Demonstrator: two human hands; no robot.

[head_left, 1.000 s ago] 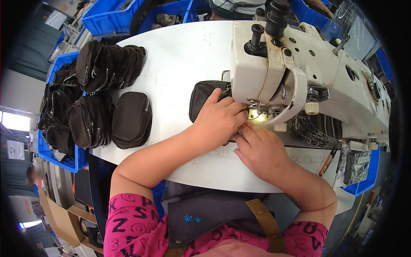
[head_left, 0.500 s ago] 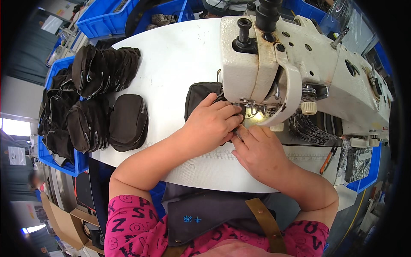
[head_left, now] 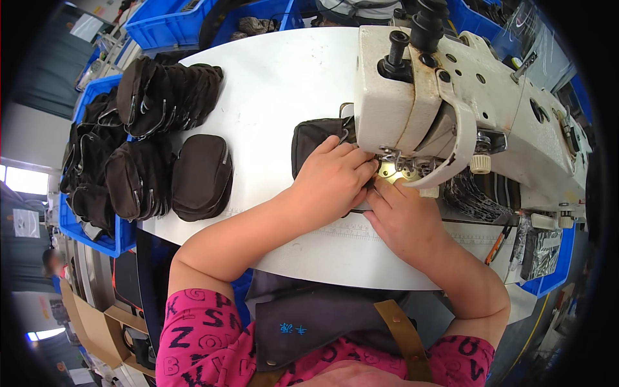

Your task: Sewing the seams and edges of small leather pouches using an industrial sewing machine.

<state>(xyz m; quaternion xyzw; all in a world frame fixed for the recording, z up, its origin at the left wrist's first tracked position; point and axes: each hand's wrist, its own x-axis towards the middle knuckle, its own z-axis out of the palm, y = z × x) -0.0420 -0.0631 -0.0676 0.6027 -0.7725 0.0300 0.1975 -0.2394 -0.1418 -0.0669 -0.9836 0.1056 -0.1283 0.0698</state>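
Observation:
A black zippered pouch [head_left: 309, 142] lies at the white sewing machine [head_left: 416, 97], partly hidden under its head. My left hand [head_left: 332, 180] is closed on the pouch, fingers bent over its edge just left of the lit needle plate [head_left: 394, 171]. Just right of it, my right hand [head_left: 406, 219] pinches the pouch's edge, fingertips beside my left fingers and close to the presser foot; what lies under them is mostly hidden.
Stacked pouches [head_left: 142, 180] and a loaded blue crate [head_left: 82, 233] are at the left. Zipper strips [head_left: 474, 197], an orange-handled tool [head_left: 496, 244] and wrapped packs [head_left: 541, 251] lie right. Blue bins [head_left: 161, 29] stand behind; a person [head_left: 53, 264] is far left.
The view has shifted a little, moving the scene sideways in the picture. Both hands stay at the needle area, with only slight shifts in the fingers.

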